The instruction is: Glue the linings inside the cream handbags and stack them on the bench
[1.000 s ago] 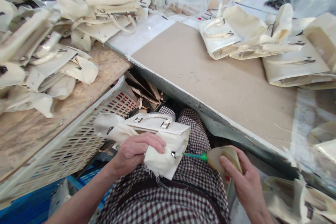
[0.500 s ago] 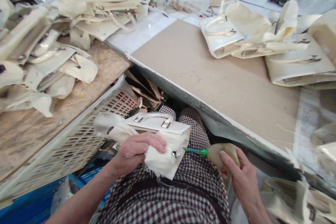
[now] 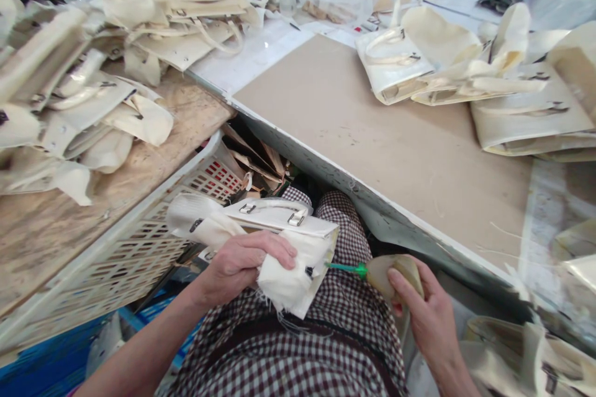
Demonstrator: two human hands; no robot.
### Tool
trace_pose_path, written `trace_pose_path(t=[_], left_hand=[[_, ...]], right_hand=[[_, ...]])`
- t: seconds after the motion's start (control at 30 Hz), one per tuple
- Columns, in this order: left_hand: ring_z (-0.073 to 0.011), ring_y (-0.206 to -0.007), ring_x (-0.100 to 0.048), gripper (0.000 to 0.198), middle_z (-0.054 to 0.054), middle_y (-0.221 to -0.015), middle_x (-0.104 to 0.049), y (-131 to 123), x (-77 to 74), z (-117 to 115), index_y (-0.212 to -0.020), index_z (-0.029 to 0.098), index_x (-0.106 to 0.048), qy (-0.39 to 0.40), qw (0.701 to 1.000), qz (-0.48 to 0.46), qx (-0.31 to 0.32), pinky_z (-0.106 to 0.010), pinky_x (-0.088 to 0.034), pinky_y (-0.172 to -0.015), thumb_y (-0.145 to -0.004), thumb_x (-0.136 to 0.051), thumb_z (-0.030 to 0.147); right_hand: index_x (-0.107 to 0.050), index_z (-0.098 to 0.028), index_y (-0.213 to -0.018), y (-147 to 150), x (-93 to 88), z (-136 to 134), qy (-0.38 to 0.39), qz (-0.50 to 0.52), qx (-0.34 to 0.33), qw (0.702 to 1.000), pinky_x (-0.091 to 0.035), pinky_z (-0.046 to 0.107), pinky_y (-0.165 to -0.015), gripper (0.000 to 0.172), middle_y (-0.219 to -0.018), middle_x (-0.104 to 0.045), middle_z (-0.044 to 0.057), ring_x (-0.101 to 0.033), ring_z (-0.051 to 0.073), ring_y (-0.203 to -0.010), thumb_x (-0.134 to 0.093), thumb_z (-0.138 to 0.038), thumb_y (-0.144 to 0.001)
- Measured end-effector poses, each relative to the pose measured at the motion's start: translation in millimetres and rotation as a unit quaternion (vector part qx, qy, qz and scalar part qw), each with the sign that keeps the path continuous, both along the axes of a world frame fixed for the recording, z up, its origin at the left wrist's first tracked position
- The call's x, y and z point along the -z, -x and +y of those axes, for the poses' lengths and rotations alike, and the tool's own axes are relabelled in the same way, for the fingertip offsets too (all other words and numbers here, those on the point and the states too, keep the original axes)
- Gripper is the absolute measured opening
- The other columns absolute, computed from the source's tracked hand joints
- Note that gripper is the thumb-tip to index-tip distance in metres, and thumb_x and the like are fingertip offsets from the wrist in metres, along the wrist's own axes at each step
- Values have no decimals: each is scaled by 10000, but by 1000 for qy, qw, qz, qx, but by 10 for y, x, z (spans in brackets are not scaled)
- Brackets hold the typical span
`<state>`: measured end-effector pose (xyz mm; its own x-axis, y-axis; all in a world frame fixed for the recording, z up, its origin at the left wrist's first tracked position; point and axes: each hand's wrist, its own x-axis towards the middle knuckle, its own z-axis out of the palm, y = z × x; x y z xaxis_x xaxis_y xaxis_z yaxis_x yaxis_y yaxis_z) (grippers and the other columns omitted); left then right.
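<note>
Bottle (image 3: 395, 273) gripped in right hand (image 3: 431, 322) lies level, nozzle (image 3: 343, 268) pointing left at bag (image 3: 298, 232) left hand (image 3: 239, 263) clutches.

Cream handbag (image 3: 279, 242) on lap, green-nozzled glue bottle (image 3: 391, 276) touching it

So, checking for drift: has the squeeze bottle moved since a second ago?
No: the squeeze bottle keeps its nozzle at the bag, same gap below the table edge.

Cream bags (image 3: 465, 68) lie heaped on the brown board (image 3: 372, 136), with a slotted crate (image 3: 139, 248) to its left.
</note>
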<state>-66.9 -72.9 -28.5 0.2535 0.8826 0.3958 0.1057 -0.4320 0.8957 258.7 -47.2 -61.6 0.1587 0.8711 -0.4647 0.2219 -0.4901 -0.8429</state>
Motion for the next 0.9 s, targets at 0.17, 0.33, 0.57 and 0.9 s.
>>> trace_pose_path(t=[0.17,0.33,0.57,0.9], left_hand=[[-244,-925,-750,182,-130,-902,-790,49,-51,117,-854,142,-748,12,1000,4,-1,-370,-631,-882,-974,-623,200],[-245,-923,-752,219,-126,-908,-791,104,-85,218,-877,152,-770,30,999,12,6,-365,-625,-887,-989,-605,241],[-250,-919,-749,212,-131,-898,-788,127,-86,288,-842,135,-767,37,999,-27,9,-371,-621,-889,-972,-635,237],[-249,-893,-762,226,-123,-892,-801,224,-60,355,-809,148,-784,43,998,-28,-32,-360,-623,-882,-958,-664,268]], right_hand=[[-646,-182,-1141,-69,156,113,-44,-37,-10,998,-547,291,-488,642,-948,-707,74,-645,246,-734,-837,-577,-672],[-649,-173,-1129,-84,215,161,-98,-47,8,994,-537,286,-491,579,-939,-693,70,-642,225,-699,-810,-548,-719],[-642,-200,-1146,-95,338,408,-163,-49,-53,984,-553,357,-693,555,-1067,-667,79,-647,252,-845,-833,-480,-707],[-587,-217,-1215,-36,465,423,-198,-26,-79,977,-550,432,-849,543,-1169,-608,90,-632,278,-977,-794,-458,-774]])
